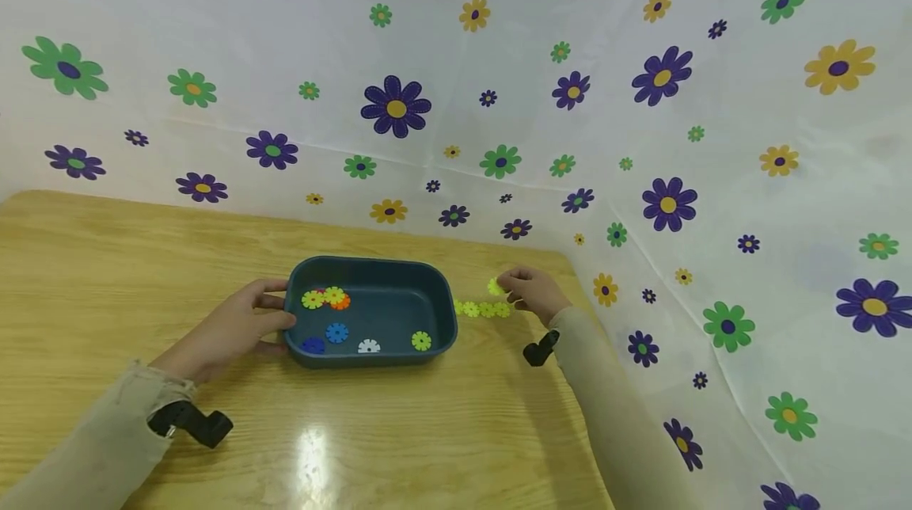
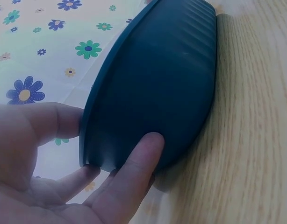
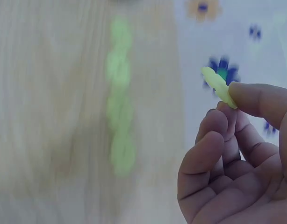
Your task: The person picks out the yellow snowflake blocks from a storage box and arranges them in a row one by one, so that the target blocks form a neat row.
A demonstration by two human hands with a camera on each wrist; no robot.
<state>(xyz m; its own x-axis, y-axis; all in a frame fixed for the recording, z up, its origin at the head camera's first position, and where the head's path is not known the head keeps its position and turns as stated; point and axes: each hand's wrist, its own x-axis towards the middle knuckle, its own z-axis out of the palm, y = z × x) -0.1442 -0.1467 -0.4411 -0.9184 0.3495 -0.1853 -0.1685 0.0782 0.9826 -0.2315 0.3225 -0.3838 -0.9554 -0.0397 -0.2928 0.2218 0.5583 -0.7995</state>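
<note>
My left hand (image 1: 238, 328) holds the left end of a dark blue-green plastic tub (image 1: 385, 271). In the left wrist view, the thumb (image 2: 150, 144) presses the tub's outer wall and other fingers reach its rim. Beyond the tub's right end, my right hand (image 1: 536, 294) pinches a yellow-green notched disc (image 3: 218, 87), shaped like a flower, between thumb and fingertips. That disc is above the table, just behind a row of joined yellow-green discs (image 1: 487, 310). The row starts at the tub's right wall and runs to the right; it looks blurred in the right wrist view.
Inside the tub lie several loose discs: yellow ones (image 1: 313, 299), an orange one (image 1: 343, 302), blue ones (image 1: 337, 333) and a white one (image 1: 368, 346). A flower-printed white cloth (image 1: 456, 122) hangs behind and to the right of the wooden table (image 1: 399, 431).
</note>
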